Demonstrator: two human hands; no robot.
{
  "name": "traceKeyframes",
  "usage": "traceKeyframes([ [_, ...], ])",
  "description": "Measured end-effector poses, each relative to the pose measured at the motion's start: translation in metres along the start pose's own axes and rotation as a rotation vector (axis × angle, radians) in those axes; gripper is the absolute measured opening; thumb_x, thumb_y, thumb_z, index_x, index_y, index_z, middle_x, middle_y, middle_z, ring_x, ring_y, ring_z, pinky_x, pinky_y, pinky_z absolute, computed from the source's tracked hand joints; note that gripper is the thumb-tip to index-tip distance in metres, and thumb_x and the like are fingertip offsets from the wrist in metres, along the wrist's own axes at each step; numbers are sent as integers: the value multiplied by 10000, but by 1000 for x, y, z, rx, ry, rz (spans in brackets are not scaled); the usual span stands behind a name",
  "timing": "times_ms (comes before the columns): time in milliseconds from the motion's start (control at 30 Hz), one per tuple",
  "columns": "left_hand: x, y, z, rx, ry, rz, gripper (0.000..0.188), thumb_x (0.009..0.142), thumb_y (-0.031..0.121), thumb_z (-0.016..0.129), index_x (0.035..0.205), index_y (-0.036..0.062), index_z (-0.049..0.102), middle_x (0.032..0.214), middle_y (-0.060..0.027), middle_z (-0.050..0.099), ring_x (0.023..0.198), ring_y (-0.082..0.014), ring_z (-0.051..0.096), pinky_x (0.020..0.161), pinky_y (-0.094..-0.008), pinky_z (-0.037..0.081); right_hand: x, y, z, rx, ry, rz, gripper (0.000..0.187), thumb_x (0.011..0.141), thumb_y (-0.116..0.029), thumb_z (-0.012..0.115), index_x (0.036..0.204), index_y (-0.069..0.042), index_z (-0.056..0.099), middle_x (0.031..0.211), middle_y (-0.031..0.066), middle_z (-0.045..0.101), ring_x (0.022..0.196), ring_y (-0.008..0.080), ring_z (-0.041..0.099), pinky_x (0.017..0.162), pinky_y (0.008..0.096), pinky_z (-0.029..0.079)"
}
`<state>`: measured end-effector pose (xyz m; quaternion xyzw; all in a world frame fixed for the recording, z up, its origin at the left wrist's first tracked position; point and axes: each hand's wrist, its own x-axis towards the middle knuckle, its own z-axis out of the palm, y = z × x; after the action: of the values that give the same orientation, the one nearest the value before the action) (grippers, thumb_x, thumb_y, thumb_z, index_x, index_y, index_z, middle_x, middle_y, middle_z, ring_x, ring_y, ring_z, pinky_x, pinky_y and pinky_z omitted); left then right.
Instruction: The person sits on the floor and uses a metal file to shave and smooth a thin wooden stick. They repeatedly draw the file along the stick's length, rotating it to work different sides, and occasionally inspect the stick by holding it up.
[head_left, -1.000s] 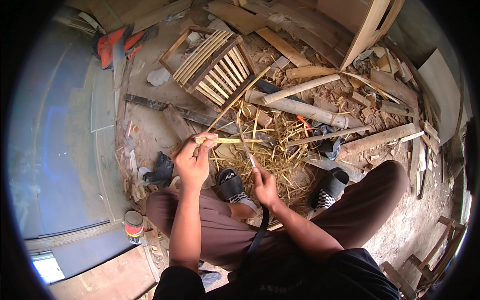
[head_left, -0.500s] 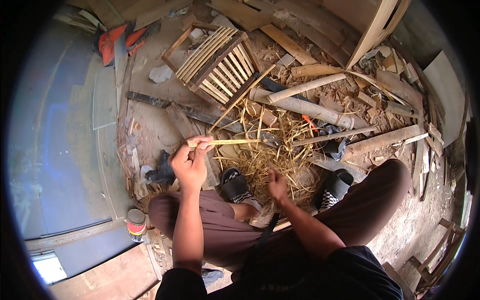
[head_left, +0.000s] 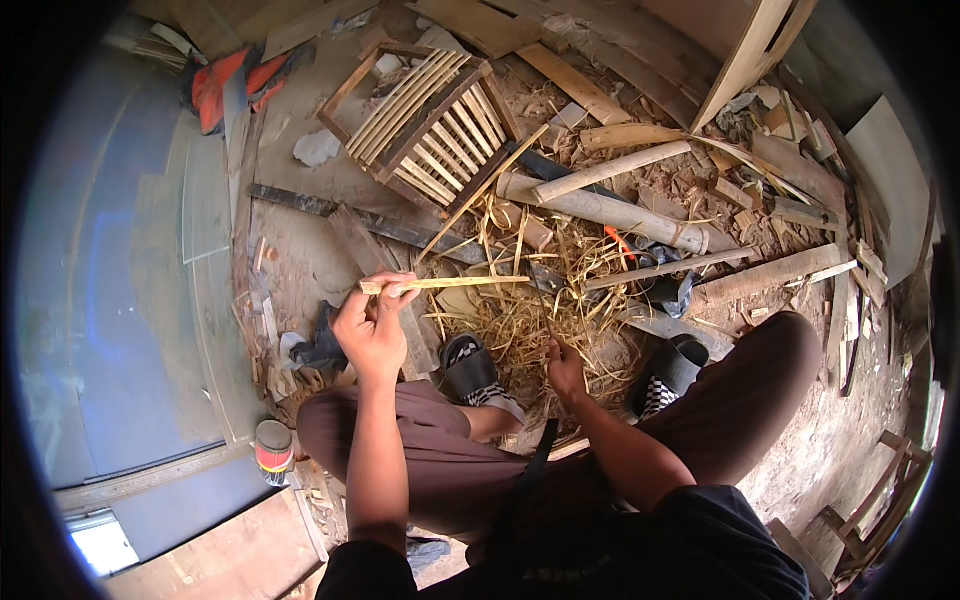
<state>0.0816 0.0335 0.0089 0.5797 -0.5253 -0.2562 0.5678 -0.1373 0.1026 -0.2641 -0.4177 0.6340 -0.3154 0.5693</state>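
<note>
My left hand is closed around one end of a pale, narrow bamboo strip, which is held level above the shavings and points right. Lower and to the right, my right hand is closed on what looks like a knife. Its thin dark blade rises toward the strip's far end, and its handle is hidden in the fist. Whether blade and strip touch, I cannot tell. Beneath both hands lies a tangled heap of curled bamboo shavings, between my sandalled feet.
A slatted wooden frame lies beyond the heap, with a long bamboo strip leaning by it. Bamboo poles and boards are scattered to the right. At left are a large bluish panel and a paint-stained can.
My left hand has shifted slightly left with the bamboo strip. My right hand has moved a little to the right, and the thin blade shows more plainly now.
</note>
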Motion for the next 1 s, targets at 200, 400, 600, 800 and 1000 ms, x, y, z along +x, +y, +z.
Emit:
traceKeyframes([
  [200,-4,0,1,12,-16,16,172,1028,74,593,1013,-93,634,1004,-154,689,981,-269,721,828,-395,658,-23,-93,21,193,-228,-112,426,1086,-240,488,1478,-77,524,861,130,711,695,126,579,703,315,513],
  [400,-12,1,-1,19,-64,50,150,1015,62,610,998,-85,637,1015,-149,672,964,-274,722,830,-394,658,-64,-202,-1,153,-365,-346,425,1061,-158,502,1478,-74,523,1331,250,639,1140,284,697,987,390,512],
  [600,-10,9,13,63,-40,178,79,932,-3,690,933,-81,681,953,-159,694,831,-202,729,688,-285,617,-58,-178,1,118,-273,-192,427,1067,-168,488,1486,-96,522,1170,273,700,967,150,691,879,373,540],
  [800,-14,6,10,77,-50,204,85,934,19,699,927,-65,688,959,-157,716,790,-185,727,640,-255,584,-62,-184,-5,85,-260,-277,419,1065,-184,493,1474,-103,537,1136,280,710,979,288,729,908,391,531],
  [1000,-10,11,20,102,-39,204,78,937,14,696,916,-60,691,944,-145,717,778,-172,723,661,-247,576,-59,-171,-3,60,-246,-67,424,1069,-175,477,1485,-107,528,1279,272,656,920,259,728,912,391,545],
])
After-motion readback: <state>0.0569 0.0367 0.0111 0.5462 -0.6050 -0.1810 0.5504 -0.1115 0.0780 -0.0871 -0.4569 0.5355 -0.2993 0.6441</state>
